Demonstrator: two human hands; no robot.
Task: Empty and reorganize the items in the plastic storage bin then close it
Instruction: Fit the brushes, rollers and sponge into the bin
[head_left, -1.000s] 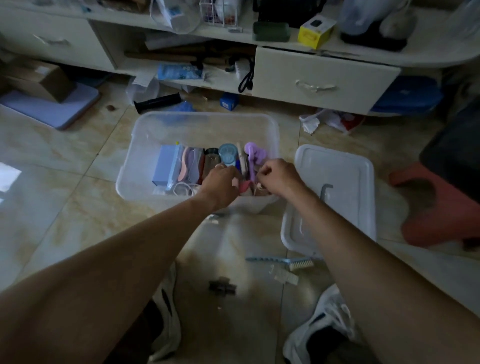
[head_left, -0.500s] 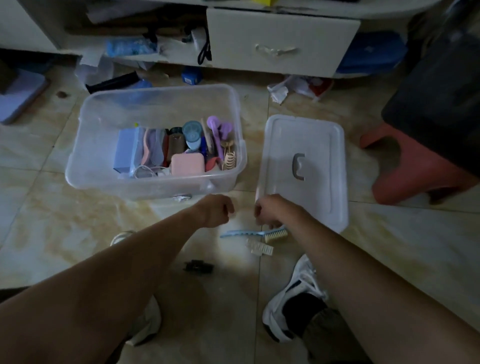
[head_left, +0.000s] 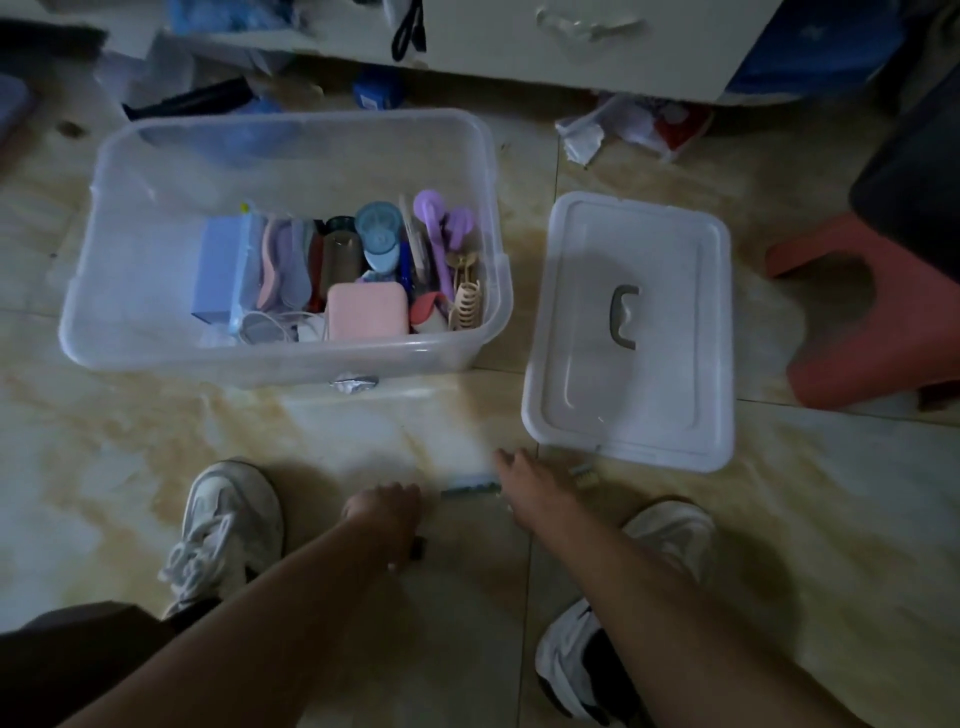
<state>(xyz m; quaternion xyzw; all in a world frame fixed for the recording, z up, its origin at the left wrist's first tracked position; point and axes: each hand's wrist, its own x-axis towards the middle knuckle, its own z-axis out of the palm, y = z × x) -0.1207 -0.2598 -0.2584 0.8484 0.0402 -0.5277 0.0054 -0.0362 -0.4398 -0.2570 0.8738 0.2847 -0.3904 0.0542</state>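
The clear plastic storage bin (head_left: 156, 332) stands open on the tiled floor. Packed in its right half are a blue box (head_left: 218, 270), a pink case (head_left: 366, 317), a purple tool (head_left: 436, 228) and a beige hair claw (head_left: 465, 306). The bin's white lid (head_left: 670, 364) lies flat to its right, grey handle up. Near my feet, my left hand (head_left: 384, 512) curls down over a small dark clip (head_left: 418, 548). My right hand (head_left: 522, 480) covers the middle of a blue brush (head_left: 470, 487), hiding its fingers; the bristle end (head_left: 583, 475) shows beyond it.
A red plastic stool (head_left: 872, 322) stands right of the lid. A white drawer front (head_left: 571, 47) and floor clutter, including crumpled paper (head_left: 597, 132), lie behind the bin. My white shoes (head_left: 228, 525) (head_left: 670, 535) flank my hands.
Both hands left the bin and dropped toward me to the floor. The left came down onto the dark clip, the right onto the blue brush. The view tilted down.
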